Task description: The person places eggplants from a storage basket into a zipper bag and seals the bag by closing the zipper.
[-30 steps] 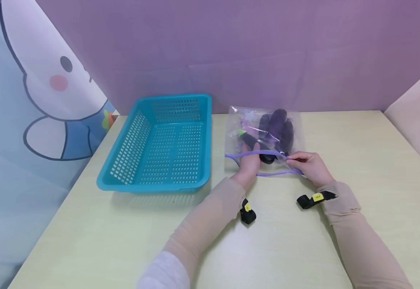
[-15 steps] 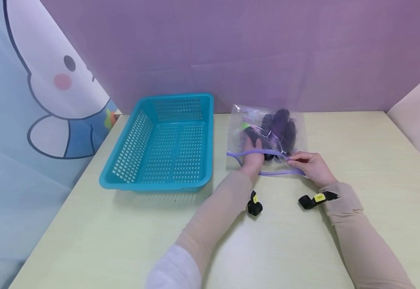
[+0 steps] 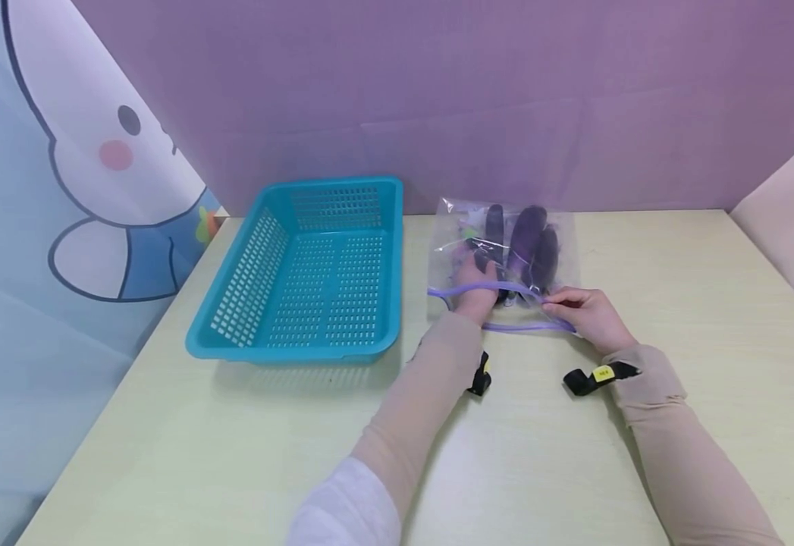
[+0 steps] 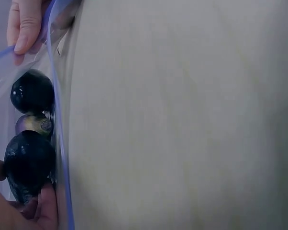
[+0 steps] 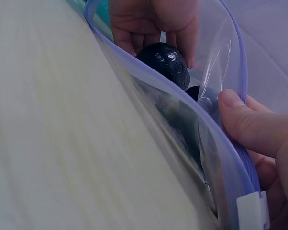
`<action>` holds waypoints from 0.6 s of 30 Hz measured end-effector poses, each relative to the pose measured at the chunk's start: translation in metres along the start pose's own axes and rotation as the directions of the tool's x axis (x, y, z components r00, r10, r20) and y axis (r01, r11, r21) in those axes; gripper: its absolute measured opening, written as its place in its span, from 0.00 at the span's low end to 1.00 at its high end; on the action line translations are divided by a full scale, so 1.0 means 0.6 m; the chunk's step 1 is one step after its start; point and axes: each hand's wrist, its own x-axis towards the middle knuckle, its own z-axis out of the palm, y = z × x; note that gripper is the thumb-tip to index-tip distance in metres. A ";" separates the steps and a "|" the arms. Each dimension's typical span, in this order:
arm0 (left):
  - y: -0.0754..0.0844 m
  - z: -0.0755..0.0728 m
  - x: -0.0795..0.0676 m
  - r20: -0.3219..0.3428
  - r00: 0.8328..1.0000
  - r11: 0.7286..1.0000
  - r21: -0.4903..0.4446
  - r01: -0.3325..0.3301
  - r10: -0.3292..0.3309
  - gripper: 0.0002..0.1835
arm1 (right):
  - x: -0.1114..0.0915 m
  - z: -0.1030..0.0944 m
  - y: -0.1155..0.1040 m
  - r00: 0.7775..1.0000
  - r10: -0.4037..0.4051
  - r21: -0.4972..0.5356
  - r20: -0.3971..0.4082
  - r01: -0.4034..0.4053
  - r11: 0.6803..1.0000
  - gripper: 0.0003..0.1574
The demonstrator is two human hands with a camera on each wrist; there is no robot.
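Note:
A clear zip bag (image 3: pixel 570 258) with a purple zip edge lies at the back of the table, its mouth facing me and spread apart. Inside are several dark purple eggplants (image 3: pixel 527 236). My left hand (image 3: pixel 476 287) reaches through the mouth and holds one eggplant (image 4: pixel 29 160), thumb and fingers around it; the plastic partly veils its far end. At the bag's right corner my right hand (image 3: pixel 591 315) pinches the zip edge. A white zip slider (image 5: pixel 253 211) shows close to that hand in the right wrist view.
A turquoise plastic basket (image 3: pixel 294 353) with perforated sides stands left of the bag. Behind the table hangs a purple cloth (image 3: pixel 397 98), and a blue printed cloth (image 3: pixel 7 341) covers the left side. Black straps (image 3: pixel 584 381) hang at the wrists.
My left hand has moved farther into the bag with its eggplant, whose near end has drawn inside the mouth. The eggplant beside it has straightened. My right hand stays on the zip edge.

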 end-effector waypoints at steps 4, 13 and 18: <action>0.006 0.001 0.005 -0.006 1.000 0.995 0.099 0.008 -0.007 0.24 | 0.000 -0.001 -0.001 1.000 0.003 -0.007 0.000 -0.003 1.000 0.11; 0.010 0.009 0.021 -0.026 0.999 0.987 0.160 0.032 -0.028 0.24 | 0.001 0.000 0.002 1.000 -0.004 -0.011 0.016 0.004 1.000 0.09; 0.012 0.011 0.027 -0.059 0.998 0.984 0.178 -0.012 0.023 0.24 | 0.003 0.000 0.006 1.000 -0.005 -0.053 0.013 0.006 0.999 0.06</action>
